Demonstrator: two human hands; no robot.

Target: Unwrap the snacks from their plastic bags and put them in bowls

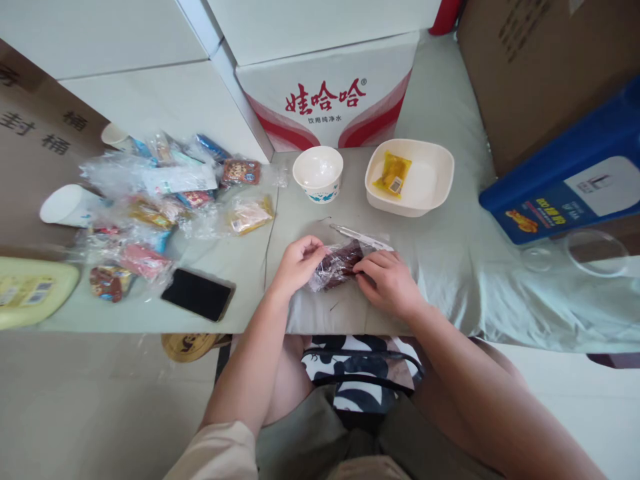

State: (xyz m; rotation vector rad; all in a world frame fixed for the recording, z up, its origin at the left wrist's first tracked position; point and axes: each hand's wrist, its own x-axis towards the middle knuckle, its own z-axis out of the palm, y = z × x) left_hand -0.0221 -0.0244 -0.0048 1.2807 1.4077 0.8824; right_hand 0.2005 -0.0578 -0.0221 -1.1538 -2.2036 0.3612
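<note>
Packet pinched by left hand and right hand, below 娃哈哈 carton.
I cannot fully read the blue container.

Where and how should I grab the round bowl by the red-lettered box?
Probably pinch the bowl by its near rim, coming from your side: it stands upright, mouth up, with the box close behind and the tub to its right.

Your bench in soft, muted light, faint shadows, glints on the bag and wrappers, the right-hand carton dim, your right forearm stretched by wide-angle distortion, fine detail soft.
</note>
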